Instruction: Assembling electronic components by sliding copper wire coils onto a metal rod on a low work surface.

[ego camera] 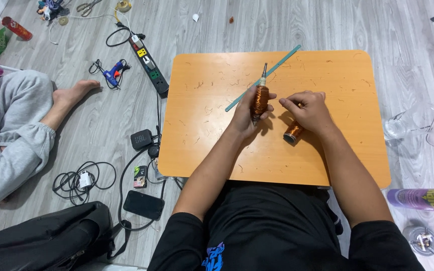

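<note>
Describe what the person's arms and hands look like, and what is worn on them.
Both arms are bare from above the elbow down to the fingers. The left hand and right hand wear no gloves, and no rings, watch or bracelets can be seen. The only clothing near them is a black short-sleeved shirt with a blue print on the front, its sleeves ending on the upper arms.

One head-worn camera is looking steeply down — close above the orange desk [327, 150], taking in both forearms, the lap and the surrounding grey floor [277, 25].
</note>
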